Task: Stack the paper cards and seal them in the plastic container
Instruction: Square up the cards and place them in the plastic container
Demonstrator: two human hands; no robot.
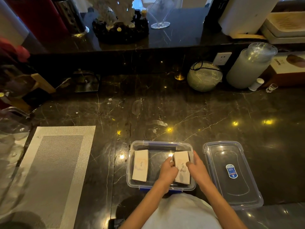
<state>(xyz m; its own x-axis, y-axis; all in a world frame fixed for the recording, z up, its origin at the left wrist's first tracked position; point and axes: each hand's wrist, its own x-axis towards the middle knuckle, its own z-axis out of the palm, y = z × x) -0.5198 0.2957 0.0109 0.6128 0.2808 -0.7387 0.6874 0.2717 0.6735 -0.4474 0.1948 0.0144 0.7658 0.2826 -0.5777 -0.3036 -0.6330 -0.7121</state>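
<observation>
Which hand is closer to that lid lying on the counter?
Right. The right hand is at the container's side next to the lid; the left hand is farther off, inside the container.

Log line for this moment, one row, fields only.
hands: left hand and right hand on right card stack | left card stack in container | lid off, right of container
</observation>
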